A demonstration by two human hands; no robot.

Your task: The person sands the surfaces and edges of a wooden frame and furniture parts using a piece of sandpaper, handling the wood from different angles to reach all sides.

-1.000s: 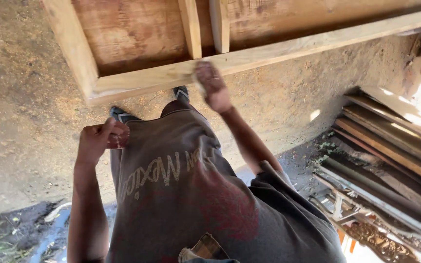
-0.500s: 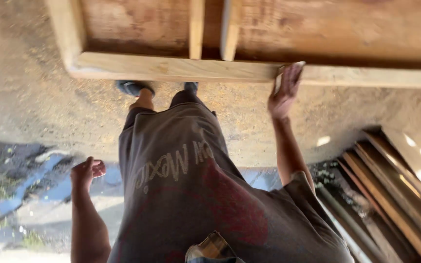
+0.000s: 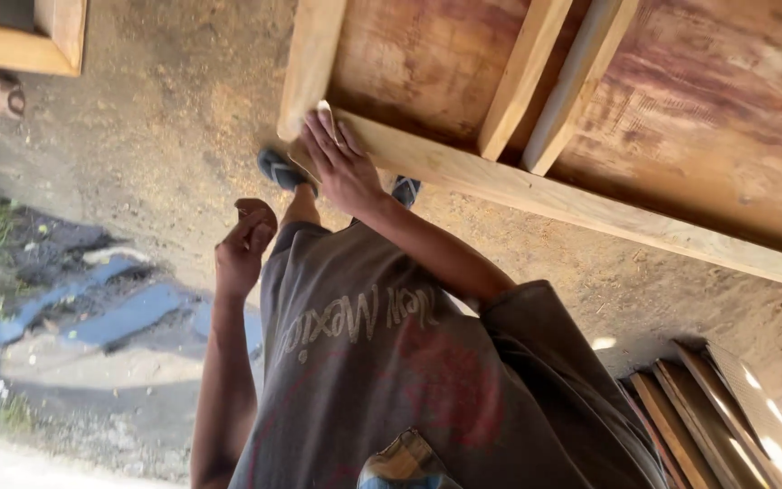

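Note:
A large wooden frame [image 3: 590, 204] with a plywood panel [image 3: 717, 118] and two cross battens lies on the sandy ground in front of me. My right hand [image 3: 344, 165] rests flat on the frame's near rail, right at its left corner, with the fingers stretched over the wood. My left hand [image 3: 246, 240] hangs in the air beside my hip, curled into a loose fist; I cannot tell if anything small is inside it. Below are my grey printed shirt and my feet in blue sandals [image 3: 279, 168] against the frame's edge.
Part of another wooden frame [image 3: 20, 45] shows at the top left. A stack of dark planks [image 3: 690, 412] lies at the bottom right. Blue plastic strips [image 3: 128, 312] and patches of grass lie on the dirt to the left.
My right hand has slid left along the near rail, from its right part to the left corner. My view has swung left and the frame now looks tilted. The left fist stays closed.

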